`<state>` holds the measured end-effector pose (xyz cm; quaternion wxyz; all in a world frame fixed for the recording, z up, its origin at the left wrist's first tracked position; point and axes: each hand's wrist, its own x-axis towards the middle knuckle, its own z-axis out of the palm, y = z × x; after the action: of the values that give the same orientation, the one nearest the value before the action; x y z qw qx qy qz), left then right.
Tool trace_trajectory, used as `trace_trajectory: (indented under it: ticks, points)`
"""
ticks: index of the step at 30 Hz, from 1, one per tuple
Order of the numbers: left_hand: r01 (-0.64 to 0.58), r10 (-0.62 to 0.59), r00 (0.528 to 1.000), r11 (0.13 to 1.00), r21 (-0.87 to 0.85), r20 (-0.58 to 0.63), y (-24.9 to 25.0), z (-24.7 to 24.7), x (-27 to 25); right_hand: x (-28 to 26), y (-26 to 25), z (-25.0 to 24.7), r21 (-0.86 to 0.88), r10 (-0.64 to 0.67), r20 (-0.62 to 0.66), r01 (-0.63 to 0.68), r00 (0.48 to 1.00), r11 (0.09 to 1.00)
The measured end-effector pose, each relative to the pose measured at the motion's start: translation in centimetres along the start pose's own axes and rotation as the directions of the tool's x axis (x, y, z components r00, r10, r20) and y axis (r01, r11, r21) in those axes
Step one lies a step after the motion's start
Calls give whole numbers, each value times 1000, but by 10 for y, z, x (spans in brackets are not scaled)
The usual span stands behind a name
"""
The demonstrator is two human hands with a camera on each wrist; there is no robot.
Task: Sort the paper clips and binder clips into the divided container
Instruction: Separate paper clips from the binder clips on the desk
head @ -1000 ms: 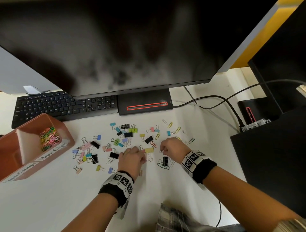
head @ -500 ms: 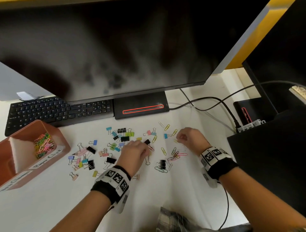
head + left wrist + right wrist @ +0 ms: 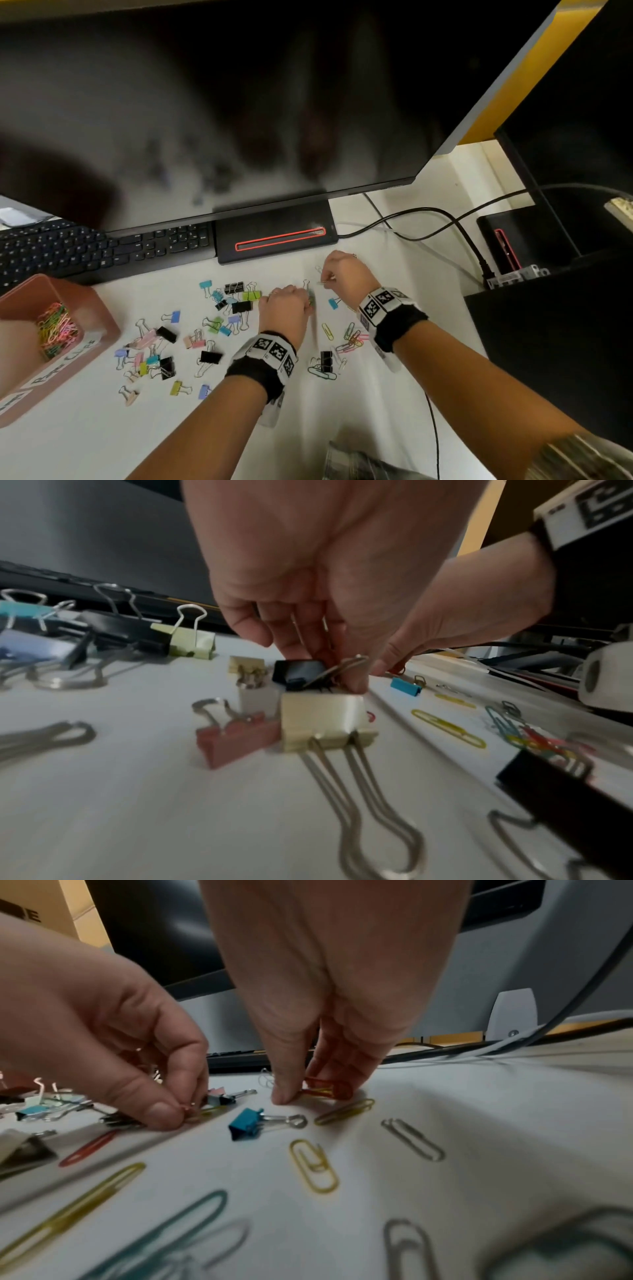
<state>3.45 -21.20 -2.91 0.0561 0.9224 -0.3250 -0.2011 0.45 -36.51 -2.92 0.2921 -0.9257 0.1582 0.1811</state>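
Note:
Coloured binder clips (image 3: 205, 322) and paper clips (image 3: 352, 339) lie scattered on the white desk. At the left stands the reddish divided container (image 3: 70, 286), with a heap of paper clips (image 3: 54, 329) in one compartment. My left hand (image 3: 310, 301) is curled over the clips; thumb and forefinger pinch a small paper clip (image 3: 192, 1110) against the desk, beside a black binder clip (image 3: 298, 672). My right hand (image 3: 301, 1091), close to the monitor base, pinches red and yellow paper clips (image 3: 325, 1089). A blue binder clip (image 3: 246, 1123) lies between the hands.
A large monitor (image 3: 239, 102) overhangs the desk, its base (image 3: 274, 233) just behind the hands. A black keyboard (image 3: 102, 246) lies behind the container. Cables (image 3: 445, 219) run to the black boxes (image 3: 548, 308) on the right. A thin cable (image 3: 433, 428) crosses the near desk.
Both hands have moved away from me toward the monitor base, the right one farther. A small bunch of paper clips now lies where the right hand was.

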Motion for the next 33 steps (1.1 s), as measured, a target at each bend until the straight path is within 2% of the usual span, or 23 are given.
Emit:
trace_trajectory:
  ticks: [5, 12, 15, 17, 19, 22, 25, 27, 30, 33]
  points:
    - [-9, 7, 1000, 999, 49, 21, 1, -5, 6, -11, 9, 7, 108, 38, -44, -33, 998, 994]
    - [-78, 79, 997, 996, -30, 19, -15, -8, 2, -27, 13, 8, 136, 30, -44, -24, 999, 990]
    - [-96, 93, 995, 988, -122, -34, -31, -15, -1, -22, 9, -3, 195, 6, -72, 8, 997, 981]
    - [-105, 86, 991, 970, -217, -99, -44, -21, -5, -15, 5, -9, 166, -32, -86, 46, 996, 985]
    - [-124, 95, 990, 944, -306, -108, -51, -28, -13, -8, 0, -12, 118, -91, -69, 98, 994, 988]
    - [-190, 184, 981, 901, -389, -55, -45, -31, -30, 0, -5, -11, 61, -152, 14, 151, 988, 987]
    - [-192, 237, 969, 901, -390, 71, -28, -19, -44, 3, -4, -6, 36, -158, 38, 157, 987, 987]
    - [-122, 174, 979, 920, -373, 108, -26, -8, -47, 2, -2, -4, 30, -136, 15, 136, 991, 990]
    - [12, 21, 997, 923, -384, 81, -36, -5, -44, -6, 7, -1, 22, -87, -7, 87, 996, 996]
    - [83, -69, 997, 899, -430, 47, -47, -10, -40, -19, 17, 3, 76, -36, -27, 38, 999, 996]
